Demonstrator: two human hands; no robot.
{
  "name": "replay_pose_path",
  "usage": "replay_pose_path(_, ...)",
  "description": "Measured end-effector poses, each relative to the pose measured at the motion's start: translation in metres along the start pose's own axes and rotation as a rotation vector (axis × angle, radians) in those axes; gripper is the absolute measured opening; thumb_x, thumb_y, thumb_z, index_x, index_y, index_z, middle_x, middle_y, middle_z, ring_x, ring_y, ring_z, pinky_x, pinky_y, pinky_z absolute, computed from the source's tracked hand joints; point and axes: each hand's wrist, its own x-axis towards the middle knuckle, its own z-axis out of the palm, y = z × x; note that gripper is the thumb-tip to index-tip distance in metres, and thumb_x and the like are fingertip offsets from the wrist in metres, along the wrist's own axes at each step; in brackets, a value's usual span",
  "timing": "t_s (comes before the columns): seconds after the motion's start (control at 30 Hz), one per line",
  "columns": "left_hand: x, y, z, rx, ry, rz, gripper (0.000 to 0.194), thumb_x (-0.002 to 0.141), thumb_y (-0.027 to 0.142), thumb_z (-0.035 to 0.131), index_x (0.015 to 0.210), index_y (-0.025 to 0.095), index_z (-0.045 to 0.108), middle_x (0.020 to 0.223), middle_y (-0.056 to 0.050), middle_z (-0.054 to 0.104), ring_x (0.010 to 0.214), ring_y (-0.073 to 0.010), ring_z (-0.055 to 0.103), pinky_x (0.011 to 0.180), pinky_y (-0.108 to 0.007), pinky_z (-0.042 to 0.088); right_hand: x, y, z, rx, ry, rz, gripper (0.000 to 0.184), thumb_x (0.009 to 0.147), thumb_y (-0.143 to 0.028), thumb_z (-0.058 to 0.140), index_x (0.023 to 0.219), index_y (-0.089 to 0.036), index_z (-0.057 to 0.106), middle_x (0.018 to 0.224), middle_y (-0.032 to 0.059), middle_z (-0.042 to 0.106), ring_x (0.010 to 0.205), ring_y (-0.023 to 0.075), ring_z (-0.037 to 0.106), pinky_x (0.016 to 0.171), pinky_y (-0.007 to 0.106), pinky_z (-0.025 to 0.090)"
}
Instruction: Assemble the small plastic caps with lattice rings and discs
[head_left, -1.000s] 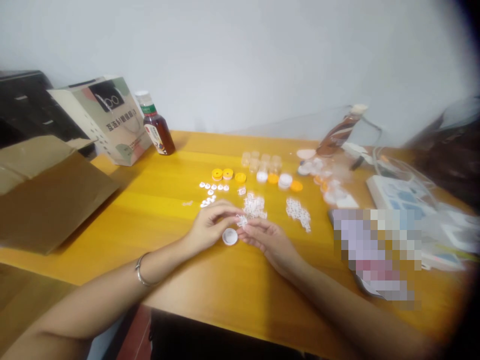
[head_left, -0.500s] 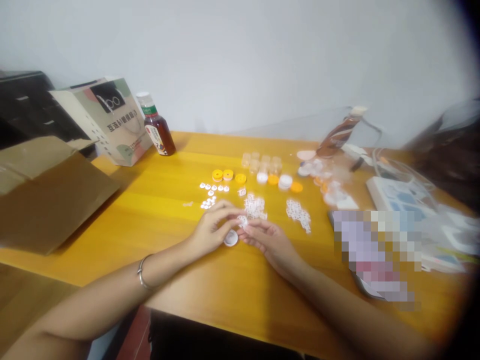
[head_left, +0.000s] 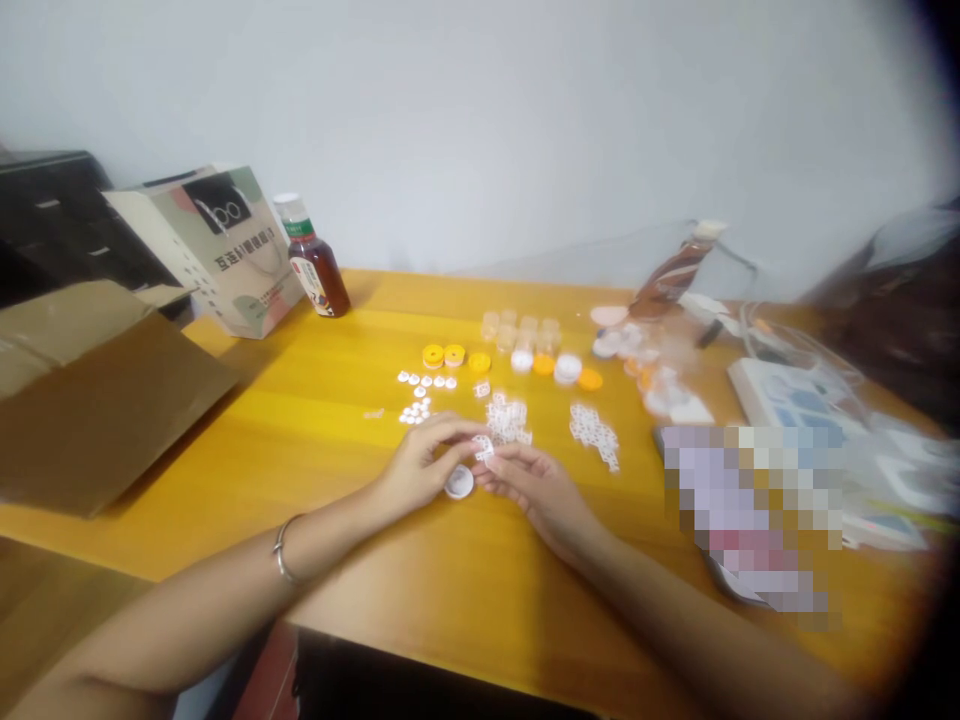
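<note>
A small white plastic piece (head_left: 483,447) with openings in it is pinched between my two hands. My left hand (head_left: 420,462) grips its left side with thumb and fingers, and my right hand (head_left: 536,484) grips its right side. Just below the fingertips, a round white cap (head_left: 460,482) lies on the table, hollow side up. Behind the hands is a pile of similar white pieces (head_left: 508,418). Small white discs (head_left: 427,381) lie in groups beyond my left hand. A second cluster of white pieces (head_left: 594,435) lies beyond my right hand.
Yellow caps (head_left: 444,357), white caps (head_left: 568,369) and clear cups (head_left: 529,331) stand farther back. An open cardboard box (head_left: 112,400), paper bag (head_left: 240,250) and dark red bottle (head_left: 319,265) are left. A blurred-out phone-like object (head_left: 739,520) and a power strip (head_left: 795,410) lie right.
Both hands stay together on the white piece, which has turned slightly between the fingers. The whole view has shifted a little; the other things keep their places.
</note>
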Motion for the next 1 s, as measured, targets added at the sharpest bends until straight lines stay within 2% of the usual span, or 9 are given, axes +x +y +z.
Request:
replay_pose_path(0.4,0.0009,-0.0026,0.0006,-0.102,-0.021,-0.036,0.020,0.082,0.024,0.055,0.100,0.017,0.063,0.090,-0.007,0.062,0.081,-0.0140,0.059,0.076,-0.029,0.048,-0.0017,-0.0042,0.0021,-0.009,-0.005,-0.007,0.016,0.066,-0.033,0.071,0.072,-0.019,0.066,0.071,0.0013,0.069,0.066,0.0115,0.062,0.073,0.027,0.047)
replay_pose_path(0.57,0.0008,-0.0014,0.0019,-0.145,-0.017,-0.088,0.020,0.081,0.021,0.057,0.099,0.015,0.062,0.088,-0.006,0.063,0.078,-0.0128,0.059,0.075,-0.028,0.049,-0.0013,-0.0031,0.0015,-0.019,-0.007,-0.016,0.018,0.066,-0.035,0.071,0.073,-0.019,0.066,0.072,0.0017,0.069,0.067,0.0115,0.062,0.073,0.028,0.046)
replay_pose_path(1.0,0.0030,0.0014,-0.0007,-0.222,-0.085,-0.160,0.018,0.077,0.018,0.058,0.094,0.013,0.059,0.078,-0.005,0.062,0.070,-0.0116,0.057,0.067,-0.027,0.049,0.0006,-0.0011,0.0012,-0.135,0.033,-0.069,0.013,0.067,-0.030,0.070,0.067,-0.019,0.066,0.063,0.0008,0.067,0.060,0.0110,0.057,0.063,0.026,0.043)
